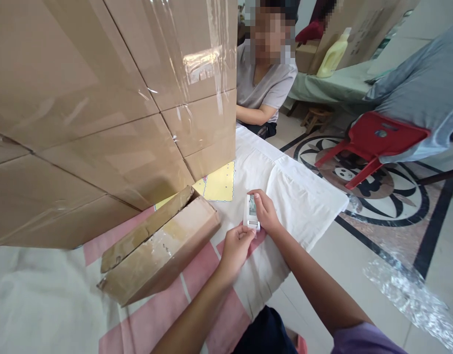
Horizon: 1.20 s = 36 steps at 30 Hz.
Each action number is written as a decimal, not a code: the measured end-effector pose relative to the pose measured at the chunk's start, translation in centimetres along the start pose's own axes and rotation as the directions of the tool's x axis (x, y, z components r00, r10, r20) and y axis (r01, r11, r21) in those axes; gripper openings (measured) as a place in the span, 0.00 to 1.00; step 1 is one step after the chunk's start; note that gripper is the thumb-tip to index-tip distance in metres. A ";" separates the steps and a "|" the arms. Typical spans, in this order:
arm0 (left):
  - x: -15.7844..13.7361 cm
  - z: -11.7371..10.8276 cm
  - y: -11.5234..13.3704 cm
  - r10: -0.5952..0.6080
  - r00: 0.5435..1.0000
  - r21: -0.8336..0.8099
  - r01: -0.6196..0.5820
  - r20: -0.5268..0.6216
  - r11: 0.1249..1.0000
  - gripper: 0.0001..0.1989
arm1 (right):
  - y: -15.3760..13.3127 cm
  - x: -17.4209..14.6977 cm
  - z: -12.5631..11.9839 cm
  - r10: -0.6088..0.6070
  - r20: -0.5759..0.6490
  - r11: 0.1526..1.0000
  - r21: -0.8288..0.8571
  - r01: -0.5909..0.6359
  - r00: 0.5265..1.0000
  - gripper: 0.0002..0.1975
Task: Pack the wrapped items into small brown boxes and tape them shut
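A small white electronic device [253, 222] with a grey display is held over the white part of the cloth, near the table's edge. My right hand [266, 214] is closed on its right side, with the thumb by the display. The fingers of my left hand [236, 248] pinch its lower end. What kind of device it is, I cannot make out. Left of my hands lies a long brown cardboard box [167, 246], its upper flap slightly raised.
Large taped cartons [111, 98] form a wall at the left. A co-worker [265, 83] sits across the table. To the right are a red plastic chair [388, 132], a yellow bottle [334, 55] on another table and clear plastic wrap [407, 295] on the floor.
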<state>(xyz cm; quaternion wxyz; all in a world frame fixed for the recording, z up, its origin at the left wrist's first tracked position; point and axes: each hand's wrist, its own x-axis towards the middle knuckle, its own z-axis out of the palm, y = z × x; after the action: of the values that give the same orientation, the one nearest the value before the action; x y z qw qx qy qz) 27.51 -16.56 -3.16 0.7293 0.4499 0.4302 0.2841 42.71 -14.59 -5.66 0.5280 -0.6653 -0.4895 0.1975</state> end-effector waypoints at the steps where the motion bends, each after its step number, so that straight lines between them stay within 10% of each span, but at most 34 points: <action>1: 0.0 0.0 0.1 -0.001 1.000 0.004 0.001 -0.001 1.000 0.14 | 0.0 0.0 0.0 0.008 0.003 1.000 -0.001 -0.008 1.000 0.23; 36: -0.5 -1.0 1.1 -0.170 0.985 0.060 0.168 0.019 0.984 0.19 | 0.0 0.1 0.0 -0.016 0.080 1.000 -0.009 0.016 0.997 0.20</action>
<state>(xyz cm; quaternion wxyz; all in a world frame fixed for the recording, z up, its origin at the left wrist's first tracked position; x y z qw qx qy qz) 26.38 -16.05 -2.24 0.7425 0.4363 0.4660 0.2030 42.78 -14.50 -5.65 0.5064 -0.6554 -0.5164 0.2175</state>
